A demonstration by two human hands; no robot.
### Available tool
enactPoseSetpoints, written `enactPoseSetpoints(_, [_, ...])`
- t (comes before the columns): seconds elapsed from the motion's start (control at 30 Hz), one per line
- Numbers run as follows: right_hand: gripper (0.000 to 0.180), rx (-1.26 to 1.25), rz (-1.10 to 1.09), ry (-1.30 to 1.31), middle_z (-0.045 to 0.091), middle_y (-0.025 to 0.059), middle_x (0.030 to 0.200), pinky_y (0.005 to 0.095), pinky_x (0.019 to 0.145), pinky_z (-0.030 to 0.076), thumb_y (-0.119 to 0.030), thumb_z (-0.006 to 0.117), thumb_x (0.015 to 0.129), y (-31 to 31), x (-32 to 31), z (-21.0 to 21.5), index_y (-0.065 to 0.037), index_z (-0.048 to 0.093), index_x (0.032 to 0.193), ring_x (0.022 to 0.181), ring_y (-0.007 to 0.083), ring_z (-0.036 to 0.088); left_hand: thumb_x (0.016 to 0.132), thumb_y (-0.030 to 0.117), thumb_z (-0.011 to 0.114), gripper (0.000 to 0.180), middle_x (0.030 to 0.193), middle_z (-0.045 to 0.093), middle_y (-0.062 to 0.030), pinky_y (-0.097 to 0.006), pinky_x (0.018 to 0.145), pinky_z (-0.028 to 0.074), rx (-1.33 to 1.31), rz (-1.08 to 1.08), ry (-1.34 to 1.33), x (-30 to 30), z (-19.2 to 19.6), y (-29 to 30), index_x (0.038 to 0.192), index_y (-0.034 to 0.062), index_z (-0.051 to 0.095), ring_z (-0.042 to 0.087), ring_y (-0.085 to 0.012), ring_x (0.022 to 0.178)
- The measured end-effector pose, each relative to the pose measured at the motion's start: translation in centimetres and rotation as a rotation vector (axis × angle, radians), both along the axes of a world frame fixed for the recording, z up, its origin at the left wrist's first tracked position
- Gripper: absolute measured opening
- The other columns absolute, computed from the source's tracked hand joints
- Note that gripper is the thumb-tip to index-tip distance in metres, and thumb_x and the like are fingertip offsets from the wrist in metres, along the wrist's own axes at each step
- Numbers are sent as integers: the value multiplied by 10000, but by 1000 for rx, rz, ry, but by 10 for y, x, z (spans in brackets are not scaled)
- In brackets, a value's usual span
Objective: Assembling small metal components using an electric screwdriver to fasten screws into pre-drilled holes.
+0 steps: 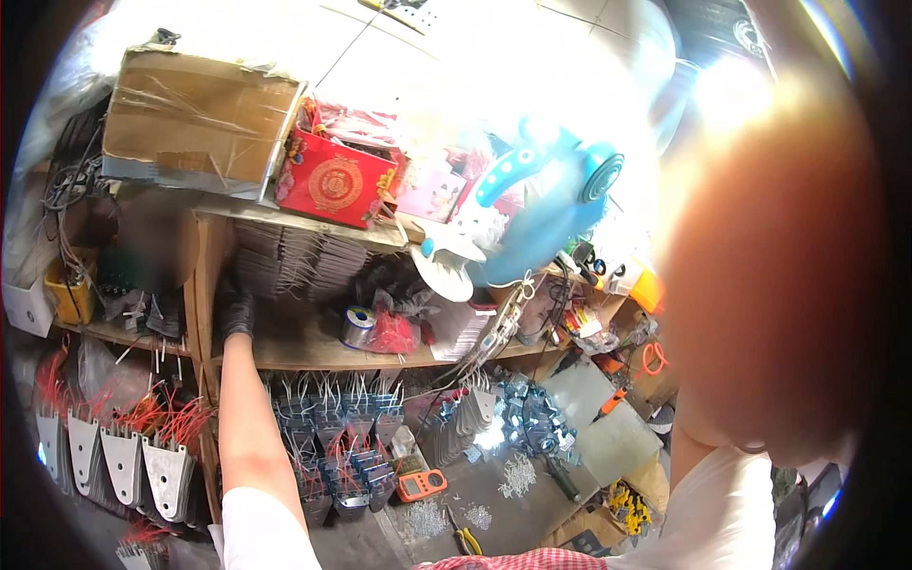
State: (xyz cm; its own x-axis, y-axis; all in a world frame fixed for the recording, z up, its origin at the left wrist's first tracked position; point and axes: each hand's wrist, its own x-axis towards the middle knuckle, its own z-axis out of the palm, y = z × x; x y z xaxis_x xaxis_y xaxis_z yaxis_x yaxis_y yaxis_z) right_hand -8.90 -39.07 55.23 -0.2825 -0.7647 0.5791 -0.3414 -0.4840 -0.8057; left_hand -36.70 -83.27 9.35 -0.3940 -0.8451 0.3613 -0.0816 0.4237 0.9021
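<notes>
My left arm stretches forward to the shelf, and my left hand [237, 313], in a dark glove, is in shadow beside the wooden upright. Right by it are stacked thin grey plates [299, 258] standing in rows; whether the hand touches them I cannot make out, and its fingers are hidden in the dark. My right arm [774, 304] is raised very close at the right, a large blurred shape, and its fingers cannot be made out. Along the same shelf lie a solder spool [359, 328] and a red plastic bag [393, 333].
Above stand a cardboard box [199, 119], a red patterned box [334, 179] and a blue fan [541, 214]. On the bench below lie wired metal parts [347, 465], an orange meter [421, 484], pliers [465, 540] and small loose screws [518, 475]. Grey brackets [123, 465] with red wires hang left.
</notes>
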Motion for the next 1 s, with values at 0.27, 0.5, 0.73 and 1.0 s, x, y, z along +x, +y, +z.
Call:
enactPoseSetpoints(0.27, [696,-24,-221,119,433,232,1447,509,1084,352,-528,335,1003,59,36,-15,2,355,1454,1345,358,425,933,317,467,549,1411,473,-238,-422,1080,364,-130,35,-18,11,6,-13,1395,23,448,435,-370,1319])
enactPoseSetpoints(0.5, [688,-6,-456,223,427,234,1450,503,1067,376,-514,363,1000,95,63,-10,-4,341,1462,1341,360,431,952,360,430,614,1508,368,-205,-355,1160,260,-160,-78,-63,-12,-6,-14,1459,19,369,304,-296,1427])
enactPoseSetpoints(0.73, [684,29,-741,318,421,236,1454,498,1050,399,-500,391,997,88,68,1,-10,328,1469,1337,362,436,888,342,566,693,1508,386,-181,-360,1141,290,-226,-103,-41,-34,-49,-62,1458,2,368,344,-299,1409])
enactPoseSetpoints(1.0, [683,66,-967,394,414,238,1457,492,1030,426,-485,423,993,117,74,13,-17,312,1477,1332,363,442,910,272,564,639,1491,425,-138,-360,1125,316,-167,-360,14,-39,-57,-110,1461,11,373,391,-263,1378])
